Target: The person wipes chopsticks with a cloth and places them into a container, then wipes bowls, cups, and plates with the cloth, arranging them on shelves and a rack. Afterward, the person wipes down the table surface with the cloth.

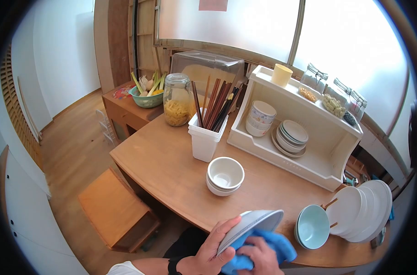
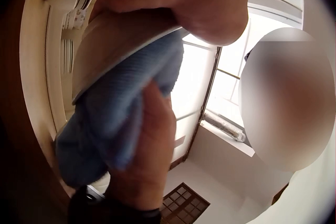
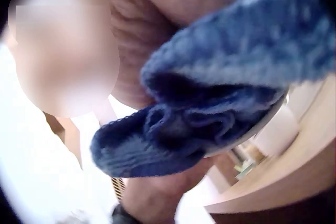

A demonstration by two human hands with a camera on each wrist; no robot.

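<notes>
In the head view my left hand (image 1: 212,251) grips a light bowl (image 1: 259,220) with a blue-grey patterned rim, tilted over the table's front edge. My right hand (image 1: 262,257) holds a blue cloth (image 1: 282,245) against the bowl's inner side. From the left wrist, the ribbed cloth (image 2: 123,90) lies bunched along the bowl (image 2: 107,45). The right wrist view shows the cloth (image 3: 236,45) in thick folds, covering most of the bowl. Two stacked white bowls (image 1: 225,173) stand on the table beyond my hands.
Light-green bowls (image 1: 313,227) and racked white plates (image 1: 371,211) stand at right. Behind are a white container of chopsticks (image 1: 205,144), a pasta jar (image 1: 176,103) and a cream shelf (image 1: 286,161) with dishes and jars. A wooden stool (image 1: 114,208) is at left.
</notes>
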